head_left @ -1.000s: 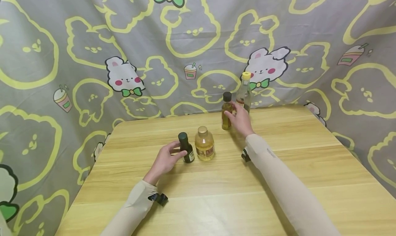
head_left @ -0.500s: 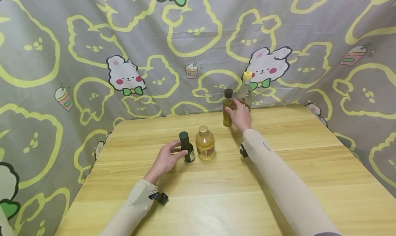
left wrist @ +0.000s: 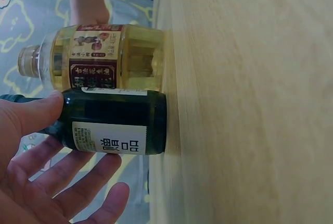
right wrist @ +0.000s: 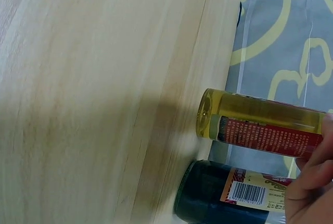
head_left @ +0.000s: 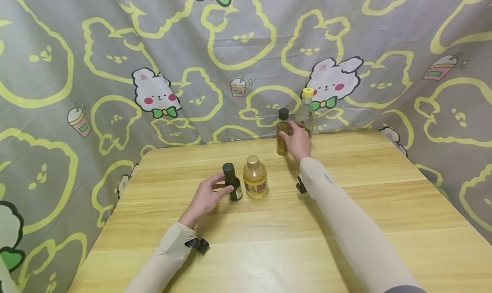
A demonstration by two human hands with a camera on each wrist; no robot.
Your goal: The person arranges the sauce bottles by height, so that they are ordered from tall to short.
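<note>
Thumb and fingers of the left hand [head_left: 203,199] [left wrist: 67,182] hold a small dark green bottle [head_left: 235,192] [left wrist: 114,109] around its neck and shoulder; it stands upright on the wooden table. Right beside it is a squat bottle of pale yellow oil [head_left: 255,180] [left wrist: 96,57] with a gold cap. Farther back, the right hand [head_left: 300,143] [right wrist: 312,187] grips a slim amber bottle [head_left: 282,144] [right wrist: 260,112] with a black cap, held upright. I cannot tell whether its base touches the table. A taller yellow-capped bottle [head_left: 306,113] [right wrist: 205,193] is partly hidden behind the right hand.
The wooden table [head_left: 238,250] reaches back to a grey curtain [head_left: 192,49] with yellow outlines and white cartoon animals. Both forearms come in from the front edge, each with a black device at the wrist.
The right hand and the slim amber bottle have moved slightly toward the back of the table. The left hand, the dark green bottle and the squat bottle keep their places.
</note>
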